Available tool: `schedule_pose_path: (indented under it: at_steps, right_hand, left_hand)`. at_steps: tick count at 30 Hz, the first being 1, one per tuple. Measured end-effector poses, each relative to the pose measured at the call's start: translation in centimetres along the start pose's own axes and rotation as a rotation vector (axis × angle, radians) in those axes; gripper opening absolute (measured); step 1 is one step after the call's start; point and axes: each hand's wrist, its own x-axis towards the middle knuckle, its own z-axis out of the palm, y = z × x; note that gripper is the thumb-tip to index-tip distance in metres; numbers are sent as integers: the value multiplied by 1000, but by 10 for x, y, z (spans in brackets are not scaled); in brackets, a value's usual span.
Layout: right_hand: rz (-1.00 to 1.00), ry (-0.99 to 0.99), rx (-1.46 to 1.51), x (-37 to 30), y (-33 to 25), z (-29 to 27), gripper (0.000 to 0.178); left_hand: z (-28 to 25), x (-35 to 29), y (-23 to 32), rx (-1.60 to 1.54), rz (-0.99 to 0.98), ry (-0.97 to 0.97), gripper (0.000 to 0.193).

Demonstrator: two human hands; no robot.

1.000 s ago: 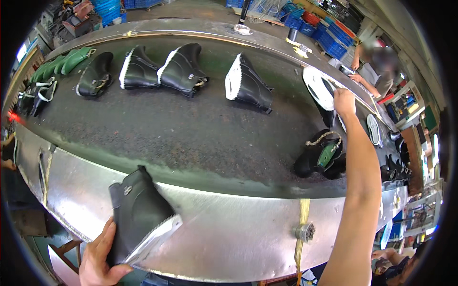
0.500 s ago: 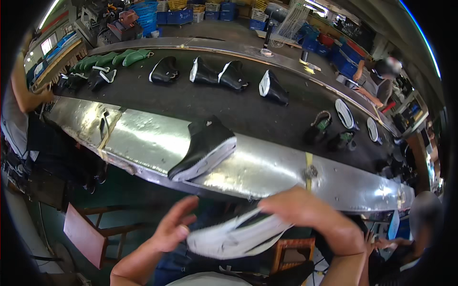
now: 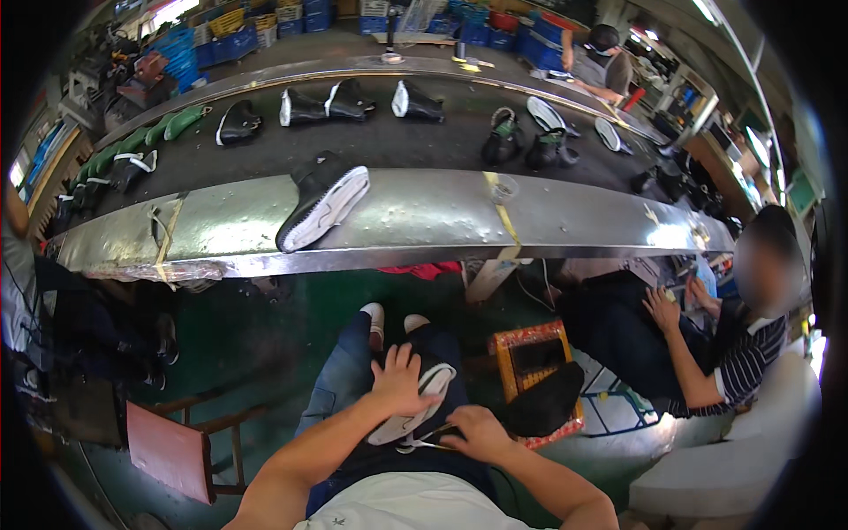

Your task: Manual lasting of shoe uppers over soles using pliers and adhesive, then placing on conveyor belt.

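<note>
On my lap lies a dark boot [image 3: 433, 383] with its pale sole turned up. Across it rests my left hand [image 3: 397, 383], fingers spread and the thumb side against the sole. Close to the boot's near end is my right hand [image 3: 481, 433], its fingers bent together around the end of a thin pale piece [image 3: 431, 436], too small to name. Up on the metal bench edge [image 3: 424, 208], a second black boot [image 3: 323, 201] lies tilted with its white sole facing me.
Several black boots [image 3: 305, 108] and green shoes [image 3: 181, 124] stand along the dark bench belt [image 3: 353, 146]. To the right sits a co-worker [image 3: 733, 344] by a wooden stool [image 3: 530, 349]. A pink-seated chair [image 3: 168, 450] stands at left. Another person [image 3: 22, 300] is at the far left.
The boot I held up near the bench is now down on my lap. My left hand has moved onto it; my right hand has shifted to its near end. My view has tilted down.
</note>
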Motion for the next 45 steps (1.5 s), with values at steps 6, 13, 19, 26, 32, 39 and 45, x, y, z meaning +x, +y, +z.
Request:
schedule_pose_path:
  at_steps: [6,13,19,26,32,39,45]
  right_hand:
    - [79,-256,-150,-22,-24,0,63]
    - [258,-561,104,-35,11,-47,59]
    - [710,-460,694,-51,24,-62,32]
    - [659,-367,1033,12,-17,-14,28]
    - [706,-466,1245,42,-18,-20,24]
    - [767,-608,1038,65,-9,-42,21]
    - [570,-213,634,37,6,24,25]
  left_hand:
    - [18,45,7,-6,19,49,87]
    - [29,42,-76,-1526,63,-124,46]
    - [37,1,-57,-1209,52,304,48]
    - [40,-22,-61,-1260,59,198,53]
    - [44,-28,-61,-1048,205,245,60]
    - [41,-19,-60,-841,167,257,51]
    - [51,7,-63,-1003,129,217,50]
